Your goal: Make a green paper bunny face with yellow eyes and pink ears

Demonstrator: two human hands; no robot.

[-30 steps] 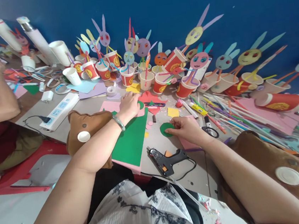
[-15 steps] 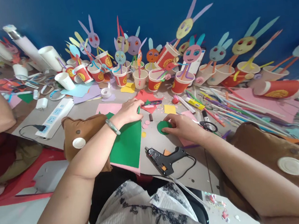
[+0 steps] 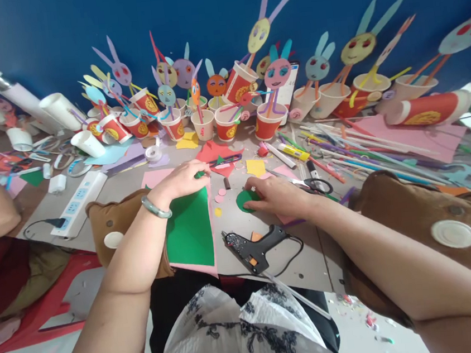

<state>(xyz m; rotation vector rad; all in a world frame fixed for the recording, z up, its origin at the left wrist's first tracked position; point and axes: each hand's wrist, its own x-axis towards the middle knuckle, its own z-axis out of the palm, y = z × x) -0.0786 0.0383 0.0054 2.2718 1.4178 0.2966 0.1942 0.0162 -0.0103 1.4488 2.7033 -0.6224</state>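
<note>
Green circle (image 3: 243, 200) was between the thumb and fingers of the right hand (image 3: 277, 197), low over the grey surface (image 3: 311, 255).
Both forearms reached forward from the near side, bent inward so that the hands faced each other, palms down. The right hand pinched the circle's far right edge, thumb laid across it; the left hand (image 3: 183, 181) arched over the top of the green sheet (image 3: 188, 232), fingers curled beside a small green scrap (image 3: 199, 174), its grip unclear. The glue gun (image 3: 249, 249) lay nearer the body, the scissors (image 3: 314, 184) by the right wrist.
</note>
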